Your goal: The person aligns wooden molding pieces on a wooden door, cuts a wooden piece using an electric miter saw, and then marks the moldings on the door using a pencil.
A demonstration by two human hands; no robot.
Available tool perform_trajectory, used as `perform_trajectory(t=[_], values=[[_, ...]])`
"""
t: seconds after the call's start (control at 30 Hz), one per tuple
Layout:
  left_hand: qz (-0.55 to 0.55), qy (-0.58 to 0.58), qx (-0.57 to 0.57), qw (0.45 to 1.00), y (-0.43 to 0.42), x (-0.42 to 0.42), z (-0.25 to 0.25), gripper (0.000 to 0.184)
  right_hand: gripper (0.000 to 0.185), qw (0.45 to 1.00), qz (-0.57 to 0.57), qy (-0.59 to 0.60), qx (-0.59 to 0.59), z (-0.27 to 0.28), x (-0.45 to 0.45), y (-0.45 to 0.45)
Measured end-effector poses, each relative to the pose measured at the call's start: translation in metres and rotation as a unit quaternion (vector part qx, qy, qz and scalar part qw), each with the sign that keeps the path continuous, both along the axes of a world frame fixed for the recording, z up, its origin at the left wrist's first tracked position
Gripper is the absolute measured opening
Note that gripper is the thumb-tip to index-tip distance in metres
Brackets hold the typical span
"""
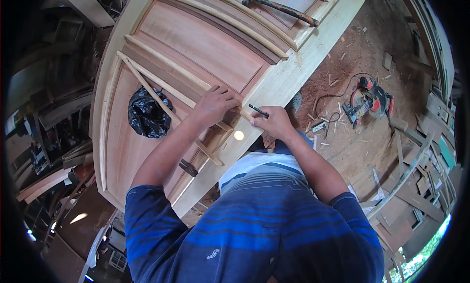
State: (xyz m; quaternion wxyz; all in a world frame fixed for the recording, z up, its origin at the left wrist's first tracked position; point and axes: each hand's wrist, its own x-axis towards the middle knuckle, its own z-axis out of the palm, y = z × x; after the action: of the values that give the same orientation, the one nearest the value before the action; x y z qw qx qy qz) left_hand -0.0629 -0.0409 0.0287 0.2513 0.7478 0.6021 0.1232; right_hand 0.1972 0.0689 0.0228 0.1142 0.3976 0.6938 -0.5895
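My right hand (275,123) grips a dark pencil (258,111), which lies slantwise across the fingers at the door panel's pale edge board (279,82). Close by, my left hand (215,106) is bent over a thin wooden moulding strip (166,61), pressing on it near its end. The strip's tip shows between my two hands. A loose strip (154,93) crosses under my left forearm. Beside that forearm, a hammer head (188,168) rests on the panel, its handle partly hidden. A black plastic bag (149,114) sits on the panel to the left.
At the panel's far end lies a dark, worn hammer-like tool (284,11). A red circular-blade power saw (368,103) with a cord stands on the dusty floor at right, among wood offcuts. Stacked boards (416,195) lean at lower right.
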Motion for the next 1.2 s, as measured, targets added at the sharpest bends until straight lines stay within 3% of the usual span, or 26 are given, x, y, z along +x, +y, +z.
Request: perform_trajectory(t=[0.73, 0.93, 1.03, 1.2], values=[[-0.014, 0.033, 0.011, 0.999, -0.001, -0.004, 0.000, 0.028, 0.038, 0.998, -0.028, 0.028, 0.042, 0.012, -0.030, -0.014], [0.109, 0.013, 0.066, 0.992, -0.011, -0.031, 0.006, 0.035, 0.038, 0.997, -0.030, 0.052, 0.046, -0.008, -0.036, -0.019], [0.125, 0.007, 0.035, 0.992, -0.020, -0.063, 0.006, 0.043, 0.038, 0.995, -0.042, 0.076, 0.046, -0.013, -0.035, -0.020], [0.097, -0.029, 0.047, 0.994, -0.020, -0.069, -0.003, 0.039, 0.040, 0.995, -0.049, 0.080, 0.022, -0.014, -0.036, -0.019]])
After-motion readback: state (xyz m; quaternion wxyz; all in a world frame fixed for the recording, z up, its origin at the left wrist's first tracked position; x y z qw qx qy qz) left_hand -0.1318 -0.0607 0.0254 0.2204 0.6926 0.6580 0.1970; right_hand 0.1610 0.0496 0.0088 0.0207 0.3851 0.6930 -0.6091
